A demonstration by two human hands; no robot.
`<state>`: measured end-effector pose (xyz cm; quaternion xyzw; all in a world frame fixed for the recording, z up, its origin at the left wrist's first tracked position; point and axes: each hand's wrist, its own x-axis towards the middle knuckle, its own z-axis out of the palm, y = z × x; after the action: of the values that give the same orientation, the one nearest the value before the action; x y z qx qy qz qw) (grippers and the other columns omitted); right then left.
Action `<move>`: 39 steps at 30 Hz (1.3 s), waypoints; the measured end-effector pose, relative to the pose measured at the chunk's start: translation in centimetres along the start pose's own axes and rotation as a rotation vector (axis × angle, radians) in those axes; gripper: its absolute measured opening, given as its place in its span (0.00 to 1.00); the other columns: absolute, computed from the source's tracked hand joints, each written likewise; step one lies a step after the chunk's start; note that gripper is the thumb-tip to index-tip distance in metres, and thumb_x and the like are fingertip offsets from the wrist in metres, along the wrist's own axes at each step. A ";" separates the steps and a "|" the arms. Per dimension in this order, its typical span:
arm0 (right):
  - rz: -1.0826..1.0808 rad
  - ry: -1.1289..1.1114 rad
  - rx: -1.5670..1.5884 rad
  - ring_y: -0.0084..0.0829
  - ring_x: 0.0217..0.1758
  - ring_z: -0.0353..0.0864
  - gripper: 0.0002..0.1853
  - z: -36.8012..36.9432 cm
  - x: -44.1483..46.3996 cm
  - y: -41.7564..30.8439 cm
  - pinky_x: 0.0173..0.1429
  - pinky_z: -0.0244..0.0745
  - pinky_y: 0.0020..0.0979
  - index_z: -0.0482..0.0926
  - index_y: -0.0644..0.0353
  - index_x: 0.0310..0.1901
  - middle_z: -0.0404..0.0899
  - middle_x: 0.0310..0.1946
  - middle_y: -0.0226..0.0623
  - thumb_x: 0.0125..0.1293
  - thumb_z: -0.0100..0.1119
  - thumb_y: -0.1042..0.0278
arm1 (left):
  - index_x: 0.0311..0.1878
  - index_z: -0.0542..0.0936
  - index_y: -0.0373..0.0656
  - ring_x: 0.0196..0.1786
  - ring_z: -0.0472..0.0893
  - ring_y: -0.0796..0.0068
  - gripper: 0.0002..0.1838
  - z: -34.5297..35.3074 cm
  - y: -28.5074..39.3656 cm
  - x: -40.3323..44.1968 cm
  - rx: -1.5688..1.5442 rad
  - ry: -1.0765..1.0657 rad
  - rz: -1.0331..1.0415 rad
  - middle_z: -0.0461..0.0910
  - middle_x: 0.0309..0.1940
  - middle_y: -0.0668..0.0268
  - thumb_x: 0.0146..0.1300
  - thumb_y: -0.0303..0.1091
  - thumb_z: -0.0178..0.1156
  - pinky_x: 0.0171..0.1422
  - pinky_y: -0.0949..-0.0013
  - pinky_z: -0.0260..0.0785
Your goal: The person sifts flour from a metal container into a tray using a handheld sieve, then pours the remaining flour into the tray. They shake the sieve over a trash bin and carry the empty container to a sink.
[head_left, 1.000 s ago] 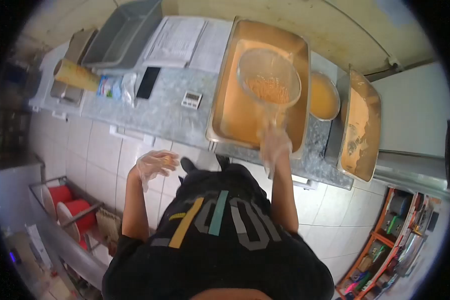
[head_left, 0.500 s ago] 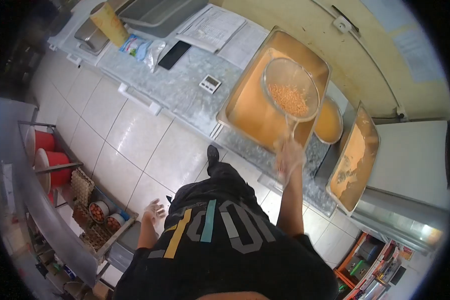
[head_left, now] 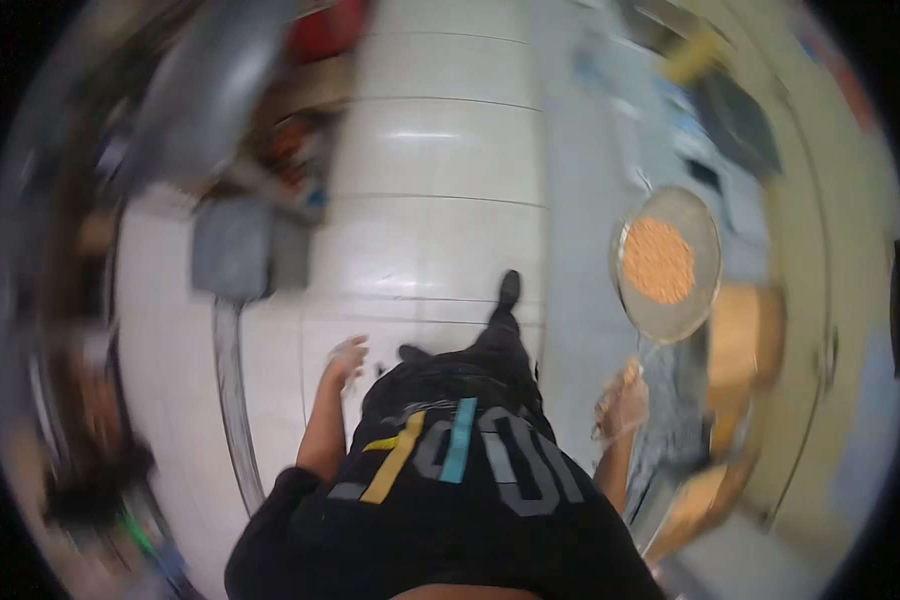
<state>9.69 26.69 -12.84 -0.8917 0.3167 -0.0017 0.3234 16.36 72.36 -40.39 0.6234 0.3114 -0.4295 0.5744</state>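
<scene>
Pale tiled floor (head_left: 440,230) fills the middle of the scene, with a long grey counter (head_left: 582,230) along its right side and a yellowish wall (head_left: 805,210) beyond that. At the near edge is the wearer's black shirt (head_left: 370,545), printed with large block characters in yellow, teal and grey, which I cannot read with certainty. A grey box (head_left: 235,248) stands at left. On the counter at right sits a blurred metal tray (head_left: 771,335) with orange contents. The round mesh strainer (head_left: 703,235), holding a heap of orange-brown granules (head_left: 658,262), is over the counter, on the far side of the tray; whether it touches anything beneath cannot be told. Far right are a dark grey tub (head_left: 735,118) and papers (head_left: 746,208), any writing on them too blurred to read. The right hand (head_left: 622,403), in a clear glove, grips the strainer by its handle; the left hand (head_left: 347,362) hangs over the floor, loosely open with fingers slightly bent. A yellow roll (head_left: 697,57) lies farther off.
</scene>
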 end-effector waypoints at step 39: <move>-0.572 -1.696 -0.731 0.29 0.13 0.67 0.32 27.3 -10.8 -31.9 0.18 0.61 0.34 0.78 0.61 0.32 0.66 0.13 0.30 0.61 0.41 0.34 | 0.54 0.70 0.56 0.49 0.67 0.66 0.24 7.8 -28.8 -23.2 -1.483 0.701 -0.257 0.73 0.47 0.65 0.58 0.55 0.51 0.52 0.52 0.61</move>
<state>24.76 67.39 -13.82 -0.6856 -0.2701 0.6625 0.1345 -20.52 71.38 -32.34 0.1403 0.7436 0.0439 0.6523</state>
